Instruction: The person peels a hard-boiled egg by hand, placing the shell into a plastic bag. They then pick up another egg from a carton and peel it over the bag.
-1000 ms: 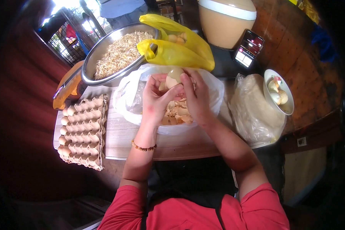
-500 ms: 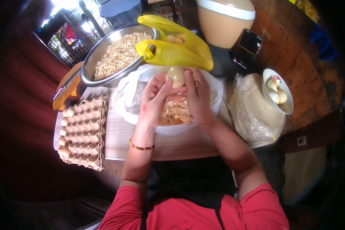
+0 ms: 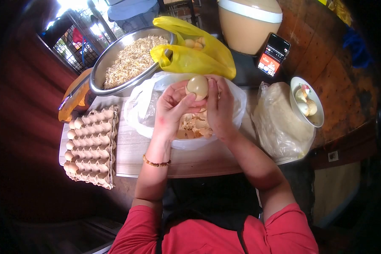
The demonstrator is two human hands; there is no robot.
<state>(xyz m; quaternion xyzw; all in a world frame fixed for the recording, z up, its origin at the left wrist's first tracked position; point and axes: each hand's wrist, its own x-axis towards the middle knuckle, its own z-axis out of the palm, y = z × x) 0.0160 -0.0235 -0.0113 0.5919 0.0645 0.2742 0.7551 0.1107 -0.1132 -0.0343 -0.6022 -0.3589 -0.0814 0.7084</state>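
Note:
A partly peeled egg (image 3: pixel 198 86), smooth and greenish-grey on top with pale shell around its lower left, is held up over an open white plastic bag (image 3: pixel 142 99). My left hand (image 3: pixel 172 103) is closed around it from the left, thumb in front. My right hand (image 3: pixel 219 103) is closed at its right side, the thumb pressed by the egg's edge; the fingertips behind are partly hidden. Broken eggshells (image 3: pixel 194 127) lie in the bag beneath both hands.
A cardboard egg tray (image 3: pixel 95 146) with several eggs is at left. Behind stand a metal bowl of sprouts (image 3: pixel 133 59), a yellow bag with eggs (image 3: pixel 194 59) and a phone (image 3: pixel 274 55). A clear bag (image 3: pixel 281 122) and a bowl of peeled eggs (image 3: pixel 319 115) lie right.
The egg has shifted slightly right and tilted in my hands, and my right thumb has moved a little down and right. The phone screen now shows a different picture.

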